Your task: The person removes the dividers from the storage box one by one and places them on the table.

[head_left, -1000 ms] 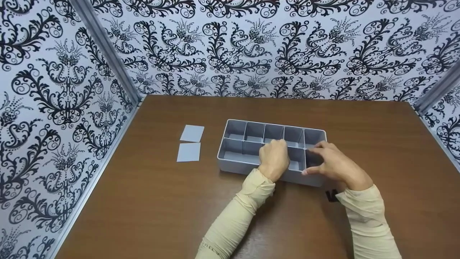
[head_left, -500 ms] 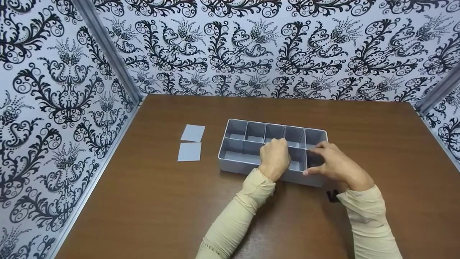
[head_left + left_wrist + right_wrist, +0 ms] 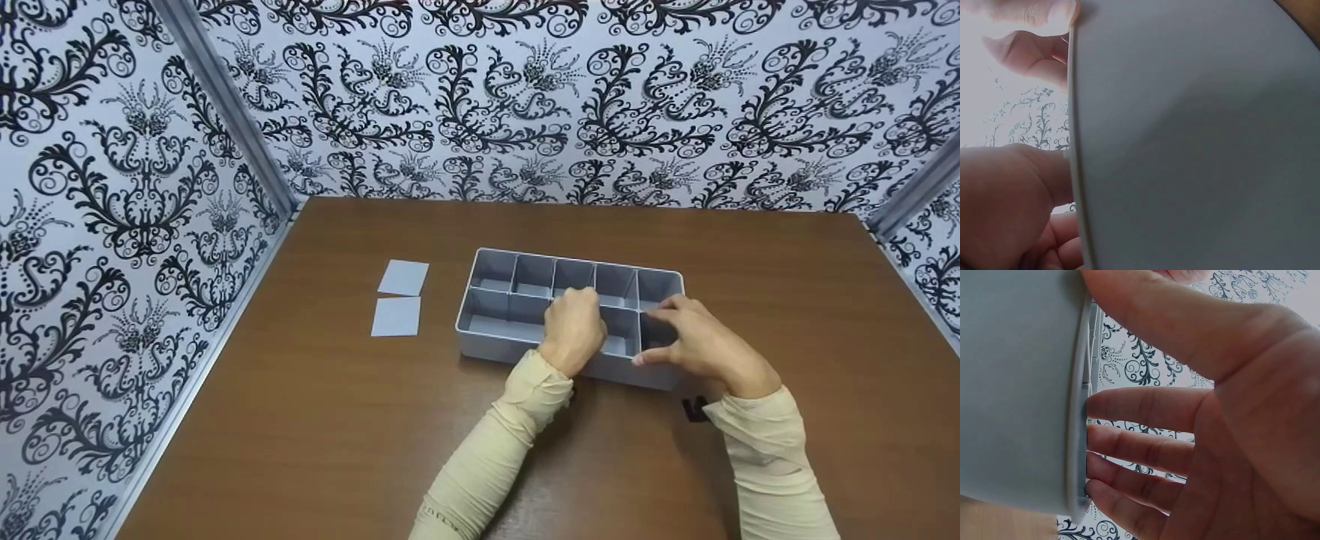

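Nothing has really moved since a second ago; both hands sit at the same spots on the box, only a slight camera drift.

I see the grey divided organizer box [image 3: 517, 300] sitting on the brown table [image 3: 337, 420], roughly mid-table, two rows of compartments.

My left hand [image 3: 573, 328] is over the middle of the front row, fingers curled down into the box. Looks like it pinches a divider there, but the back of the hand hides the contact in the head view. The left wrist view is mostly grey box wall [image 3: 1196, 146], fingers [image 3: 1027, 53] curled over its top edge.

My right hand [image 3: 694, 343] is at the box's right end: thumb against the front outer wall, fingers reaching over the rim into the rightmost front compartment. The right wrist view confirms it, with fingertips [image 3: 1129, 408] touching the rim [image 3: 1078, 410] and thumb lying across the outer wall. It's a grasp on the wall.

Two loose grey divider plates [image 3: 400, 298] lie flat on the table left of the box, one behind the other, just apart from it. There's a small black object [image 3: 691, 409] on the table beside my right wrist; I can't tell what it is.
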Motion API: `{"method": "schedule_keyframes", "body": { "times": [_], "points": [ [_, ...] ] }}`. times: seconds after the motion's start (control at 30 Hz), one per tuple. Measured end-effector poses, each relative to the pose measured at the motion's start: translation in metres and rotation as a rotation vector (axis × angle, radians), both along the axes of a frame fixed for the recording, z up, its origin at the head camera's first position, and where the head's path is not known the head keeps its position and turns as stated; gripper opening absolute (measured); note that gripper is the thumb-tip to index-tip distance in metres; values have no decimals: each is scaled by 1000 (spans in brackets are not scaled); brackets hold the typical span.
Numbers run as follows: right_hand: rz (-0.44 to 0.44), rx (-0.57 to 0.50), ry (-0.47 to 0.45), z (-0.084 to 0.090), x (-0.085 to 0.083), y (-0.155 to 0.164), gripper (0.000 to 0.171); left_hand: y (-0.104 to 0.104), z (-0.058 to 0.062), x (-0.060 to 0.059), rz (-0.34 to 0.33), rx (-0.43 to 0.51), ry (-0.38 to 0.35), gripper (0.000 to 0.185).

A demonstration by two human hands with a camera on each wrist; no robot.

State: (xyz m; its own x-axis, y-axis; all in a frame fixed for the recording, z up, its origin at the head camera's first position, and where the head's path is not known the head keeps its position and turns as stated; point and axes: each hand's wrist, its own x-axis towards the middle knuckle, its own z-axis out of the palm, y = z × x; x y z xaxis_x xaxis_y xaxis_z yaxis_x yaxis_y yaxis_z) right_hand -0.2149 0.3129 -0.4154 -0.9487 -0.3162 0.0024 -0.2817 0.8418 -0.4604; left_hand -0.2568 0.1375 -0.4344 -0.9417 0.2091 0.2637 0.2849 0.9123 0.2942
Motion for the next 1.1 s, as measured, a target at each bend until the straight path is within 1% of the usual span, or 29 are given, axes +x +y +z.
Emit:
{"method": "schedule_keyframes", "body": {
  "times": [0.53,0.6,0.83,0.97,1.1],
  "points": [
    [7,-4,16,-1,-2,-1,79,-2,1,-1,-19,45,-61,12],
    [7,-2,16,-1,-2,-1,79,-3,2,-2,-23,54,-60,12],
    [-5,23,-7,0,-4,-1,80,-5,3,-2,-37,81,-25,11],
    [-2,26,-7,0,-4,0,80,-6,3,-2,-41,90,-28,11],
    [0,20,-12,-1,-3,0,80,-6,4,-2,-46,111,-51,11]
  ]
}}
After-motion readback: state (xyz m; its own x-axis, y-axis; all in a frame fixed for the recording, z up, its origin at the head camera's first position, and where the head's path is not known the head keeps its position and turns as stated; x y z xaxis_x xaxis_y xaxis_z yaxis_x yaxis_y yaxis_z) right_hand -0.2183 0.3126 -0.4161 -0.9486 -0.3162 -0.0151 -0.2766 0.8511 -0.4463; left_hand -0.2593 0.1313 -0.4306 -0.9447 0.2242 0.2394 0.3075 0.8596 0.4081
